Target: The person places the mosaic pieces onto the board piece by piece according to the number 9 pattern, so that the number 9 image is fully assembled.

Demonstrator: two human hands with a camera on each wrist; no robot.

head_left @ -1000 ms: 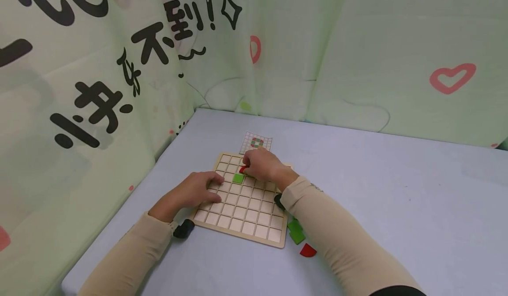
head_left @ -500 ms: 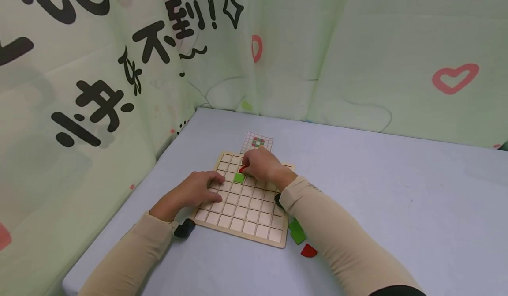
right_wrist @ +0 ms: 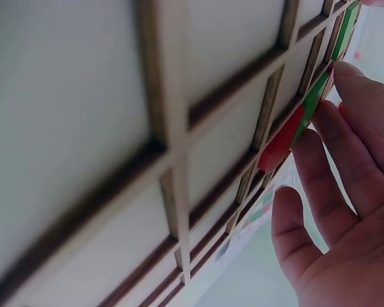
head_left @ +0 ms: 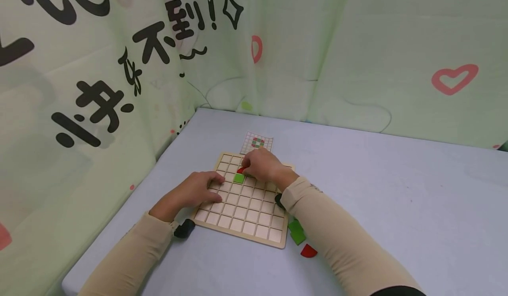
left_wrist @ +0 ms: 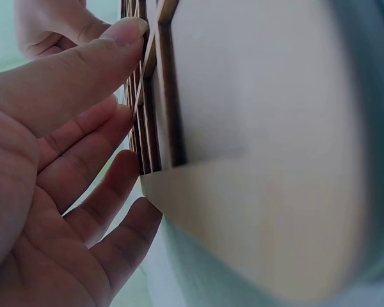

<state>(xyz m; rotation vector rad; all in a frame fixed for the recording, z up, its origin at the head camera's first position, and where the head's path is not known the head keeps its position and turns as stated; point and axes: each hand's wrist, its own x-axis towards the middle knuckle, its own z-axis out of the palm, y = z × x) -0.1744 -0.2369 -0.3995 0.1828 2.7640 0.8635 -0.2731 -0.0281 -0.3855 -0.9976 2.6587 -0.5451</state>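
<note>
A wooden grid board (head_left: 242, 212) lies on the table. My left hand (head_left: 196, 188) rests at its left edge, fingers loosely spread; in the left wrist view the thumb (left_wrist: 83, 73) lies over the grid and other fingertips touch the edge. At the board's far side my right hand (head_left: 263, 166) pinches a red quarter-circle piece (head_left: 240, 170), just beyond a green square piece (head_left: 239, 178). In the right wrist view another red piece (right_wrist: 283, 139) and a green piece (right_wrist: 312, 102) sit in the grid beside my fingers; my hand mostly hides this area in the head view.
Behind the board lies a pattern card (head_left: 248, 141) printed with a red and green ring on a grid. Loose green pieces (head_left: 296, 232) and a red quarter-circle (head_left: 308, 251) lie right of the board, near my right sleeve. A printed curtain (head_left: 357, 58) surrounds the table.
The red piece at my right fingertips has turned slightly and now looks flatter beside the green square. My left hand has stayed in place.
</note>
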